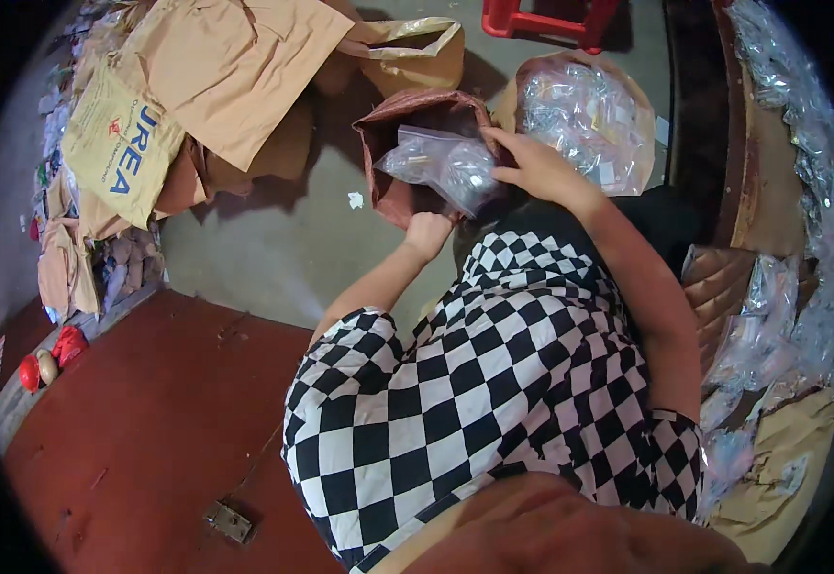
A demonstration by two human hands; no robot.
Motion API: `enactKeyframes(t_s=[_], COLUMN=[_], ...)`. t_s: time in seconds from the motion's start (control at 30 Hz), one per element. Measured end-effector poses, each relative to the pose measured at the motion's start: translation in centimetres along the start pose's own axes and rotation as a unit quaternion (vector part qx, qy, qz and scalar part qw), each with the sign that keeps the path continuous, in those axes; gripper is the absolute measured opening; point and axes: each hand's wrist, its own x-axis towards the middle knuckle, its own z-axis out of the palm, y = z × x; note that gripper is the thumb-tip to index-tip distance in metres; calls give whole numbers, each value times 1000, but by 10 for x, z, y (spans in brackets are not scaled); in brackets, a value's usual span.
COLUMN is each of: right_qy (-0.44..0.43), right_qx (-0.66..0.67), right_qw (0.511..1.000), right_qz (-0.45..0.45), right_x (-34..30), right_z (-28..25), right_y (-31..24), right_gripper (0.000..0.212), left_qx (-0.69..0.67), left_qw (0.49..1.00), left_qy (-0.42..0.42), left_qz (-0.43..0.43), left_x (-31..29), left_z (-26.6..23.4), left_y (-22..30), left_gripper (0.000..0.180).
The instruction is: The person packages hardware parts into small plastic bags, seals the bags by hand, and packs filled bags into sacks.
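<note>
A reddish-brown woven sack (pixel 371 158) stands with its mouth open in front of me. At its mouth lies a clear zip-top plastic bag (pixel 417 153) with shiny, silvery contents that I cannot make out. My left hand (pixel 428 235) is closed on the sack's near rim, below the plastic bag. My right hand (pixel 539 167) is at the sack's right rim, its fingers curled over the edge and its thumb beside the plastic bag. Close to my right hand, an open brown sack (pixel 642 124) is filled with clear packets (pixel 575 110).
Beyond the sacks are a yellowish bag (pixel 417 62) and a red plastic stool (pixel 551 24). Large brown paper sheets (pixel 235 72) and a printed yellow sack (pixel 120 143) lie at the left. Piled clear plastic packets (pixel 819 191) line the right side. A red panel with a metal latch (pixel 230 521) is lower left.
</note>
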Motion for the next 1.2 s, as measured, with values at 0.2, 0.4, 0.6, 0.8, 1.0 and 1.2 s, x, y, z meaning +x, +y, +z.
enactKeyframes(t_s=[0.2, 0.4, 0.6, 0.8, 1.0, 1.2], right_qy=[67, 475, 621, 462, 521, 619], right_qx=[-108, 62, -198, -311, -259, -5], right_qw=[992, 821, 672, 611, 637, 700], right_qz=[5, 311, 352, 563, 506, 356], right_x=[-99, -284, -439, -449, -473, -513], right_z=[-73, -134, -81, -21, -65, -172], right_y=[-10, -34, -38, -28, 21, 21], right_gripper=[31, 37, 79, 108, 90, 93], left_qx=[17, 33, -68, -229, -121, 22], left_qw=[1000, 997, 995, 888, 787, 782], left_qy=[-13, -28, -61, 292, 266, 232], left_qz=[5, 59, 46, 270, 544, 578], left_x=[-5, 12, 20, 82, 115, 124], left_z=[1, 9, -58, -198, -282, -294], left_y=[-5, -10, -13, 104, 305, 414], left_gripper=[26, 17, 52, 61, 85, 88])
